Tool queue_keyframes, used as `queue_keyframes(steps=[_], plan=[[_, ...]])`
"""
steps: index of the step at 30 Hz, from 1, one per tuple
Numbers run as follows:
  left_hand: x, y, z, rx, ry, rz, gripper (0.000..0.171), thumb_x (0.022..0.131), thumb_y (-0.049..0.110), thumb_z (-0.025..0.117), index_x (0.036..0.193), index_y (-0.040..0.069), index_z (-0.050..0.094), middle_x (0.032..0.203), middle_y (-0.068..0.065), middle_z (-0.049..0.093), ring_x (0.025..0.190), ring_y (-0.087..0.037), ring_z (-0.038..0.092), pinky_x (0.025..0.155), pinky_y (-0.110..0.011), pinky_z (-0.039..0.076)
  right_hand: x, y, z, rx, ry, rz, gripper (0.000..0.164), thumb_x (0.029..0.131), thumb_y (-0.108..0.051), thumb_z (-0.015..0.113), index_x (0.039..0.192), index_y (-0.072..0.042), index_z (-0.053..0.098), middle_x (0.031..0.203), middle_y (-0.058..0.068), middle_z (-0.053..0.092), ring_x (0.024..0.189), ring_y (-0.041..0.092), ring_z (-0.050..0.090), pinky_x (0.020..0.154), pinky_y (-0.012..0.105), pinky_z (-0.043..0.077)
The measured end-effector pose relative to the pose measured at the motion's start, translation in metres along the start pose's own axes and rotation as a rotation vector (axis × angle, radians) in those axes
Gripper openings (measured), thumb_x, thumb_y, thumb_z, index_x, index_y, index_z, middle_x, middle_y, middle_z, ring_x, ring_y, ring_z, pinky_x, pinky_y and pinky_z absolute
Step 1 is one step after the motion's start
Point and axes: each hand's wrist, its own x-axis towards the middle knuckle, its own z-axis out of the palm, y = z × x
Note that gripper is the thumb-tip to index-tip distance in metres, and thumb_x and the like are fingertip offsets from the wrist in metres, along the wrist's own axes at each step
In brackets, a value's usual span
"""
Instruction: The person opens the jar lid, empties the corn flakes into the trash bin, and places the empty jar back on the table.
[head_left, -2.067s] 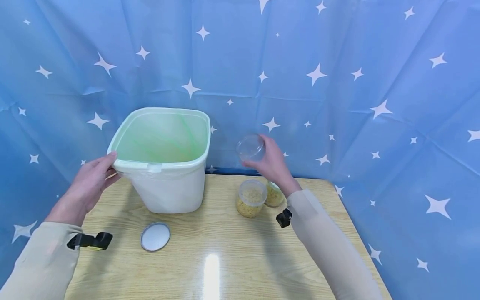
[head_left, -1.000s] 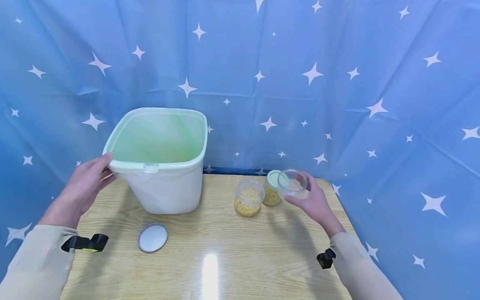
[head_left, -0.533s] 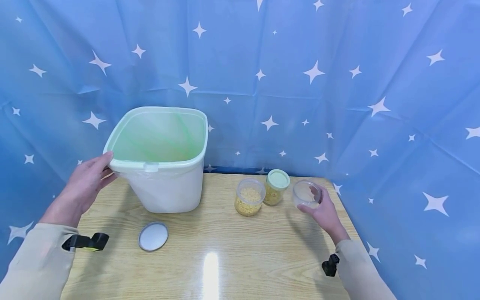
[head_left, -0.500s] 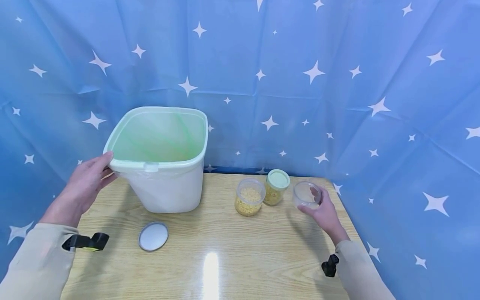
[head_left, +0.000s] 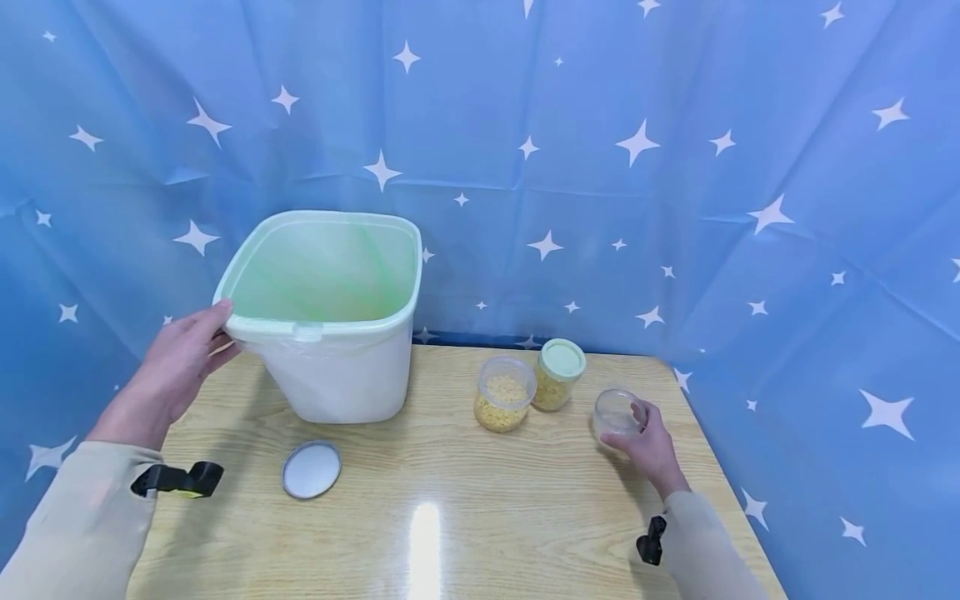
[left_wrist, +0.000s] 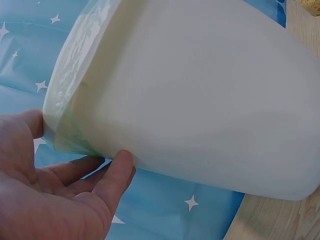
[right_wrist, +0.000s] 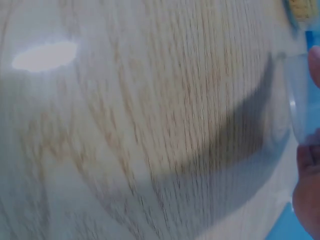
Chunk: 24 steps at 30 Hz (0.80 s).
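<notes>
A white bin [head_left: 348, 379] with a pale green rim and a thin plastic liner stands at the back left of the table. My left hand [head_left: 176, 362] grips its left front corner, thumb on the rim and fingers curled below, as the left wrist view shows. On the right, a clear empty jar [head_left: 617, 412] is held by my right hand [head_left: 647, 446], low at the table; whether its base touches the wood I cannot tell. In the right wrist view that jar [right_wrist: 296, 95] shows only in part at the right edge.
An open clear jar [head_left: 504, 404] of small yellow pieces stands mid-table. Just behind it to the right is a similar jar with a green lid [head_left: 562, 358]. A round white lid [head_left: 311, 470] lies before the bin. A blue star-printed curtain [head_left: 480, 108] surrounds the table [head_left: 480, 517].
My right hand has carried the clear jar from above the open jar to the right and down toward the tabletop. My left hand stays on the bin's rim.
</notes>
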Motion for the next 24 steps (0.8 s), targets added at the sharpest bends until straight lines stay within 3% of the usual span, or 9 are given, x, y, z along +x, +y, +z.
queue_keyframes(steps=[7,15,19,24], plan=[[-0.001,0.001,0.001,0.094,0.005,-0.008,0.082,0.095,0.065,0.036,0.152,0.007,0.029,0.122,0.020,0.045,0.140,-0.018,0.038,0.108,-0.022,0.045,0.008,0.005,0.003,-0.031,0.033,-0.004,0.113,0.082,-0.042,0.078,0.156,-0.003,0.002,0.160,0.025,0.017,0.146,0.044,0.022,0.118,0.058,0.028],[-0.002,0.003,0.002,0.041,0.008,-0.010,0.080,0.095,0.062,0.039,0.151,0.006,0.030,0.120,0.019,0.045,0.122,-0.001,0.046,0.093,-0.009,0.050,0.011,0.009,0.007,-0.025,0.045,0.037,0.115,0.083,-0.044,0.076,0.156,-0.005,-0.005,0.161,0.022,0.016,0.146,0.045,0.020,0.119,0.057,0.026],[-0.002,0.003,0.003,0.070,0.014,-0.005,0.080,0.095,0.063,0.037,0.151,0.006,0.030,0.119,0.020,0.045,0.116,0.004,0.047,0.093,-0.009,0.051,0.013,0.010,0.008,-0.022,0.041,0.048,0.116,0.083,-0.044,0.075,0.155,-0.004,-0.007,0.162,0.022,0.013,0.146,0.045,0.019,0.120,0.056,0.025],[-0.002,0.003,0.003,0.028,0.010,0.001,0.073,0.096,0.060,0.040,0.147,0.008,0.035,0.118,0.018,0.047,0.109,0.007,0.048,0.088,-0.006,0.051,0.013,0.006,0.008,-0.031,0.038,0.077,0.118,0.085,-0.041,0.075,0.154,-0.004,-0.014,0.161,0.027,0.008,0.145,0.048,0.017,0.120,0.057,0.024]])
